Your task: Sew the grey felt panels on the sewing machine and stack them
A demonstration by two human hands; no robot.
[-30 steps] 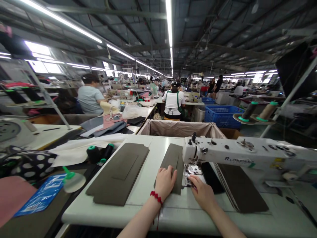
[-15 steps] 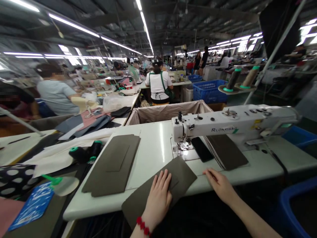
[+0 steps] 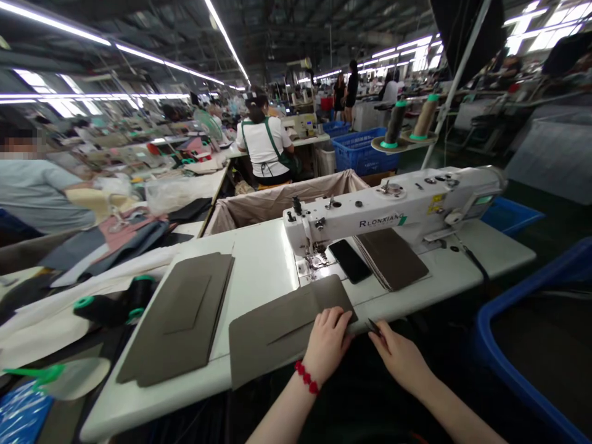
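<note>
A dark olive fabric panel [image 3: 277, 327] with a pocket-like layer on it lies at the front edge of the sewing table, just before the sewing machine [image 3: 383, 216]. My left hand [image 3: 329, 339], with a red bracelet at the wrist, grips the panel's right end, fingers on top and the thumb side over the table edge. Close to its right, my right hand [image 3: 400, 357] is closed around small dark thread snips [image 3: 374, 327], whose tips point at the panel's corner; the fingers hide most of them.
A stack of olive panels [image 3: 178, 320] lies at the left. Beside the needle are a black phone [image 3: 350, 261] and a brown stack of pieces [image 3: 393, 259]. Dark thread cones [image 3: 99, 310] stand further left. A blue bin [image 3: 490, 308] is at the right; a seated person [image 3: 266, 145] works ahead.
The panel has turned and lies flatter along the table edge. My left hand has moved right to its end, and the right hand now shows the snips near it. The view has swung right.
</note>
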